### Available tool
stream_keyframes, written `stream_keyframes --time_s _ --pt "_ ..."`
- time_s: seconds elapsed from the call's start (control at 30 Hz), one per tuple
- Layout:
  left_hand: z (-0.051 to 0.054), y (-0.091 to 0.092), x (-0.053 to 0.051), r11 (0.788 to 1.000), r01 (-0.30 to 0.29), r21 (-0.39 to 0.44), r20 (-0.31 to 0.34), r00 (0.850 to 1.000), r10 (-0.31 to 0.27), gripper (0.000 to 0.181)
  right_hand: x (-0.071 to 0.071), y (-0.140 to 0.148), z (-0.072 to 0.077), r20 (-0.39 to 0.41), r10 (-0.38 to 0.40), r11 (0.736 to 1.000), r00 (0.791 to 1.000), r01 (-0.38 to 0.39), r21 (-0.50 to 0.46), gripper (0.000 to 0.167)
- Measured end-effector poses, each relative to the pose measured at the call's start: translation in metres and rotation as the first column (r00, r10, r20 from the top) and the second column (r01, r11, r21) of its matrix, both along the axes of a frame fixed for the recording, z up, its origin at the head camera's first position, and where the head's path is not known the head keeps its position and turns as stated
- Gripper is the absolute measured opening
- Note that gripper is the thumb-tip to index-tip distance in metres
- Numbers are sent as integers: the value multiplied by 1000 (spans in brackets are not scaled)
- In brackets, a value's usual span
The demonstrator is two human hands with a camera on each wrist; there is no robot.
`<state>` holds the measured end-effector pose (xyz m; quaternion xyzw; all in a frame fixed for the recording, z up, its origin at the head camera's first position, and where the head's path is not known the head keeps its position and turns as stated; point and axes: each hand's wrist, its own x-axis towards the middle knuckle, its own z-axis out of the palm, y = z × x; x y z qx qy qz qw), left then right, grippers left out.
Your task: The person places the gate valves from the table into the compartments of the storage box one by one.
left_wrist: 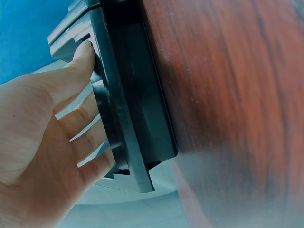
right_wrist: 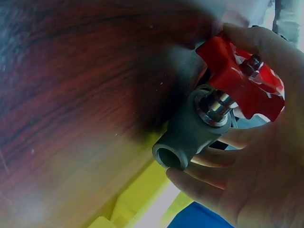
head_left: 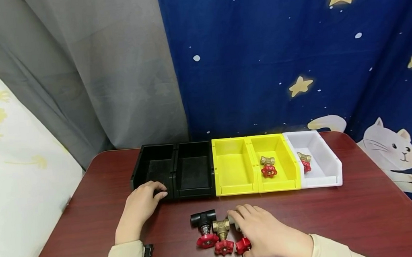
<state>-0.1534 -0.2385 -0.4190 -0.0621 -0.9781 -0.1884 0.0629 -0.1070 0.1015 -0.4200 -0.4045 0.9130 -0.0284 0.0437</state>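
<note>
My left hand rests at the front of the leftmost black bin; in the left wrist view the thumb and loosely bent fingers of that hand touch the rim of the bin. With my right hand I grip a grey valve with a red handwheel. The right wrist view has the hand's thumb on the red wheel and fingers about the grey body. Left of it on the table lie a brass valve and a black valve, both red-wheeled.
Beside the black bins stand another black bin, a bare yellow bin, a yellow bin holding a brass valve, and a white bin holding another valve. Curtains hang behind the table.
</note>
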Motion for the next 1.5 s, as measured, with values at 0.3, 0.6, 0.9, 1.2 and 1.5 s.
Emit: stream_keyframes --time_s 0.3,0.6,0.9,1.2,1.5 --pt "1 0 0 1000 7 0 -6 1000 -7 11 1 1 4 11 -28 998 1000 29 -64 97" --pt "1 0 1 1000 3 1 -8 1000 -3 10 -1 4 17 3 -44 992 999 44 -120 96" --pt "-1 1 0 1000 1 2 -16 1000 -1 11 -12 8 34 -32 -40 992 999 36 -122 97" --pt "-1 1 0 1000 -5 6 -17 1000 5 10 -33 9 50 -99 -35 991 994 22 -129 99" --pt "-2 0 0 1000 -1 -1 -22 1000 1 10 -55 12 61 -155 -22 991 988 2 -133 102"
